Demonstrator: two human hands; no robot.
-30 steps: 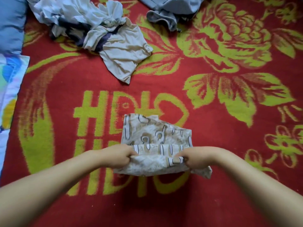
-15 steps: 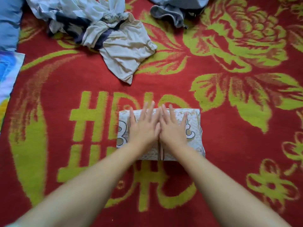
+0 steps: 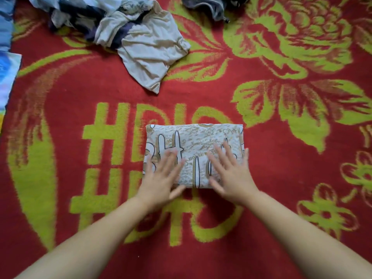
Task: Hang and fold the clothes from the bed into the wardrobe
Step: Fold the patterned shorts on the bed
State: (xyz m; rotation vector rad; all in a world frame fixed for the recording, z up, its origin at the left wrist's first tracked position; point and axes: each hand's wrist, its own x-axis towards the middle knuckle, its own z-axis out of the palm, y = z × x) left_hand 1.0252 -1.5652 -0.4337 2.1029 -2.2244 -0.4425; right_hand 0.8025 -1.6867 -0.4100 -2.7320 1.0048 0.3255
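A patterned cream garment point(image 3: 199, 139), folded into a flat rectangle, lies in the middle of the red and green blanket point(image 3: 261, 248). My left hand point(image 3: 163, 176) lies flat with spread fingers on the garment's near left part. My right hand point(image 3: 231, 172) lies flat with spread fingers on its near right part. Both hands are blurred. A crumpled pile of white, beige and dark clothes point(image 3: 141, 39) sits at the far left of the blanket. A grey garment point(image 3: 209, 5) shows at the top edge.
At the left edge lie a blue cloth point(image 3: 5, 21) and a colourful printed sheet point(image 3: 8, 77). Bare blanket stretches to the right of the folded garment and in front of it.
One second ago both hands gripped the garment's near edge and folded it over. Half a second ago they pressed together on its middle. Now they have slid apart toward its near corners.
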